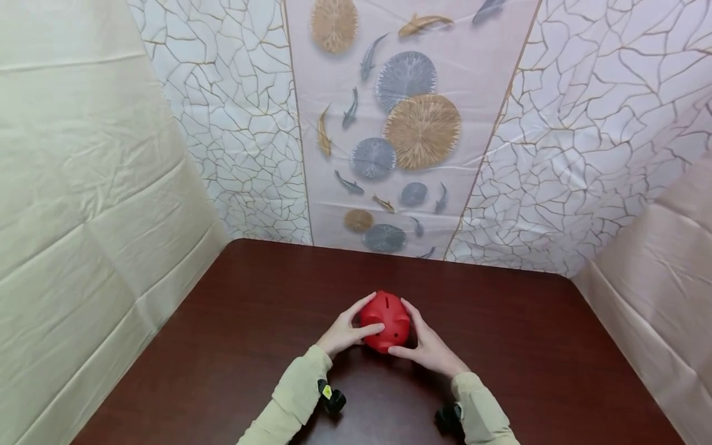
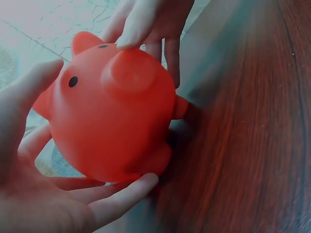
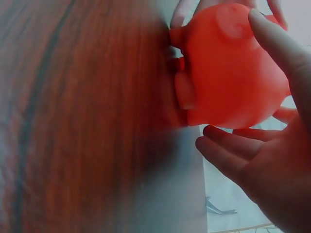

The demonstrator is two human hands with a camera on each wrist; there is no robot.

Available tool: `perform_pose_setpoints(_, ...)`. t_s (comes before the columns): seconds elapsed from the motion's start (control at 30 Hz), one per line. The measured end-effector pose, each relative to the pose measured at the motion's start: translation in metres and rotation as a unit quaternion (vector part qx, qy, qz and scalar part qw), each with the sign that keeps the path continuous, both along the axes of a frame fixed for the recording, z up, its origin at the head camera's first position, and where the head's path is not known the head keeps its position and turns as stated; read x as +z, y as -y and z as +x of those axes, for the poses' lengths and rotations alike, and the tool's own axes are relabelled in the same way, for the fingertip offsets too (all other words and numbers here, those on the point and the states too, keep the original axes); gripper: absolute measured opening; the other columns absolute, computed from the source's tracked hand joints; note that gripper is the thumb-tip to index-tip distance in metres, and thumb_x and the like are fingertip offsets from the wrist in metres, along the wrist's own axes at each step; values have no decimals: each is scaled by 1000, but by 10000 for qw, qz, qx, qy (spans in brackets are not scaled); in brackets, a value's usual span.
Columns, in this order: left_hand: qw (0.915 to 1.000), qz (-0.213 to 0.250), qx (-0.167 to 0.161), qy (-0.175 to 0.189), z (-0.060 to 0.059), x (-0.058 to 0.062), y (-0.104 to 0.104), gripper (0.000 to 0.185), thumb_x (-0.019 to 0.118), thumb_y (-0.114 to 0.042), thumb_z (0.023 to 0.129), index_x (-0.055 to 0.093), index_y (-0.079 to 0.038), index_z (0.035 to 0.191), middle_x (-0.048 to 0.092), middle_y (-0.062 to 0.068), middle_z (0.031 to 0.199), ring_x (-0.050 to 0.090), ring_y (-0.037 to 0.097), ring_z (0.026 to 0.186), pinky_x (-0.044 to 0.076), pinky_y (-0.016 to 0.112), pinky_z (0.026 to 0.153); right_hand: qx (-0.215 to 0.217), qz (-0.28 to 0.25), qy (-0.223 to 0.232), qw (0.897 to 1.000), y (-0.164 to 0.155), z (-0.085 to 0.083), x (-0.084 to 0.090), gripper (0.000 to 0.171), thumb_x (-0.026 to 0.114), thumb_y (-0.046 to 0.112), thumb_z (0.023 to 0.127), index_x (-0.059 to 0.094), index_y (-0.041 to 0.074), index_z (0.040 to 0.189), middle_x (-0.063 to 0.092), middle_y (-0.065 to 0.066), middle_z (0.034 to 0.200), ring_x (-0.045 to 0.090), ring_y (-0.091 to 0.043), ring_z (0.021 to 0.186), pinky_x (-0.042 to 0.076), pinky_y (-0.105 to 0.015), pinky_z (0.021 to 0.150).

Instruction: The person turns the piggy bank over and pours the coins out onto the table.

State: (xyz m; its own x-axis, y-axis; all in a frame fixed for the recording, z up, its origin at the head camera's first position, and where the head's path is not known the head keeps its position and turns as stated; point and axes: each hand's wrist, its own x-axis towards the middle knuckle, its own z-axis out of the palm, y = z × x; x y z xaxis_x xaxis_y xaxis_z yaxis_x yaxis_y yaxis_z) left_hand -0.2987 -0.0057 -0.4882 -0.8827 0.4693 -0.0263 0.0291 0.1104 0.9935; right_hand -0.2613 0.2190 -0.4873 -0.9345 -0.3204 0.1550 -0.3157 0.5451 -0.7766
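A red piggy bank [image 1: 385, 321] sits at the middle of the dark wooden table [image 1: 245, 309], coin slot on top. My left hand [image 1: 346, 332] cups its left side, thumb across the front. My right hand [image 1: 425, 347] cups its right side. In the left wrist view the piggy bank [image 2: 112, 116] faces the camera with its snout and black eyes showing; my left hand [image 2: 43, 204] has its fingers curled under it, and the right hand's fingers [image 2: 146, 24] lie on its top. In the right wrist view the piggy bank [image 3: 233, 73] has its feet toward the table, held by my right hand [image 3: 272, 165].
Cloth backdrops close in the table on three sides: a cream sheet [image 1: 83, 204] at the left, a cracked-pattern sheet with fish and discs [image 1: 400, 136] behind, a beige sheet [image 1: 662, 278] at the right. Black wrist cameras [image 1: 332, 398] sit on both sleeves.
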Motion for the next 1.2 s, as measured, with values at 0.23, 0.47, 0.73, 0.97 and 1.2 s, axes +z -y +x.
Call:
perform_pose_setpoints(0.23,9985,85,534,-125,7,1,-9,59,68,-33,90,45,-31,143,53,10,137,57,24,110,60,40,77,-367,62,-75,9993,5,6,-2,101,82,36,75,22,18,154,42,-11,150,46,-33,133,44,-54,105)
perform_pose_setpoints(0.47,9957,202,900,-106,15,7,-11,55,70,-33,89,49,-29,140,56,13,128,60,22,104,61,40,74,-373,74,-95,9992,6,11,2,100,82,39,75,23,21,154,40,-11,152,48,-32,132,47,-52,103)
perform_pose_setpoints(0.73,9905,1014,902,231,18,29,-10,53,69,-35,89,51,-30,139,55,15,134,63,24,104,61,42,71,-260,-518,-263,9980,5,11,19,98,81,31,77,19,26,154,37,-10,151,47,-34,129,50,-50,98)
perform_pose_setpoints(0.97,9829,1590,666,640,28,41,-11,56,64,-37,92,44,-28,143,57,18,133,71,23,89,60,46,74,-138,-698,-395,9967,7,13,30,106,85,26,73,15,30,153,36,-9,149,43,-35,130,55,-38,91)
perform_pose_setpoints(1.2,9812,1686,257,900,28,47,-10,54,55,-37,96,34,-28,146,48,17,140,70,24,93,58,49,83,-378,-341,-892,9947,8,13,43,104,88,33,68,24,36,151,39,-2,148,47,-29,126,55,-41,88)
